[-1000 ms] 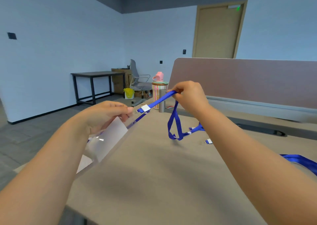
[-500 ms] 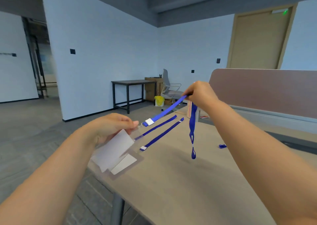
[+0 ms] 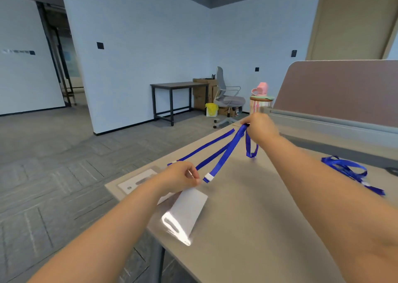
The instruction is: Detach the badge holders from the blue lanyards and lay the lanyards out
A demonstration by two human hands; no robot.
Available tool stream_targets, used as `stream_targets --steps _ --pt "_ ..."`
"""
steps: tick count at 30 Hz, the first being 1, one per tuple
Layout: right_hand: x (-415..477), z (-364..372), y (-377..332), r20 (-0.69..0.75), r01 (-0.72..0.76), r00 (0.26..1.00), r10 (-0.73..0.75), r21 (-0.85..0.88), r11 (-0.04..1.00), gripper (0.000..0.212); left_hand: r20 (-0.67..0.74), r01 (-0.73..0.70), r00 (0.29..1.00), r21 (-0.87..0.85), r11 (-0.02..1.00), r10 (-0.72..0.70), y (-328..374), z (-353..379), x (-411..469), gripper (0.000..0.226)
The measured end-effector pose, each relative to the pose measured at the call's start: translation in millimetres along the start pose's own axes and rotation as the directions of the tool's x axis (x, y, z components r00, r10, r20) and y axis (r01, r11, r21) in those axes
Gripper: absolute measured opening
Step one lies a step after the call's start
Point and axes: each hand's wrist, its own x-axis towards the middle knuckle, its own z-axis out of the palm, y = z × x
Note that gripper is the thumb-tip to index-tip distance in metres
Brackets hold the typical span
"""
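Left grip: closed to a narrow pinch. The thumb and curled fingers of my left hand (image 3: pixel 181 179) nip the top edge of a clear badge holder (image 3: pixel 187 209) with a white card inside.
Right grip: closed. The fingers of my right hand (image 3: pixel 260 129) curl round the held lanyard (image 3: pixel 226 151), a blue strap.
Left hand pose: back of the hand up, low over the worktop (image 3: pixel 258 218) near its left edge. My bare forearm comes in from the near left.
Right hand pose: raised above the worktop towards its far left corner. My bare forearm reaches out long from the near right.
Badge holder: hangs tilted from my left fingers, lower end towards me and glaring with reflected light. I cannot tell whether it touches the worktop.
Held lanyard: runs taut from my right hand down to its white clip (image 3: pixel 208 177). Its slack hangs in a loop below the right hand.
White clip: just beside my left fingertips. I cannot tell whether it is joined to the holder.
Laid-out lanyards (image 3: pixel 206 145): two blue straps lying straight, side by side, along the left edge.
Second badge holder (image 3: pixel 137 181): flat at the left edge, beside my left wrist.
Lanyard heap (image 3: pixel 349 170): tangled blue straps towards the right edge, well apart from both hands.
Divider panel (image 3: pixel 333 88): upright along the far edge.
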Motion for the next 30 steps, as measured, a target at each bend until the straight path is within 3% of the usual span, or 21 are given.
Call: stream_targets --steps 3,5,12,22,30 --pt "0 22 10 0.103 -0.085 0.991 0.080 0.048 0.995 0.036 0.107 -0.063 0.993 0.120 0.991 0.051 -8 0 2 0.009" --pt "2 31 17 0.079 -0.089 0.993 0.083 0.067 0.994 0.039 0.148 -0.110 0.985 0.149 0.983 0.088 -13 -3 2 0.011" --pt "10 43 19 -0.023 -0.113 0.993 0.117 0.133 0.985 0.032 -0.036 -0.217 0.972 0.237 0.947 0.232 -20 -6 15 0.029" --pt "21 54 13 -0.081 -0.126 0.986 0.148 0.234 0.964 0.037 -0.070 -0.197 0.967 0.397 0.896 0.244 -39 3 19 0.038" --pt "27 59 4 -0.088 -0.075 0.989 0.120 0.401 0.913 0.031 -0.130 -0.186 0.964 0.288 0.939 0.231 3 -7 44 0.046"
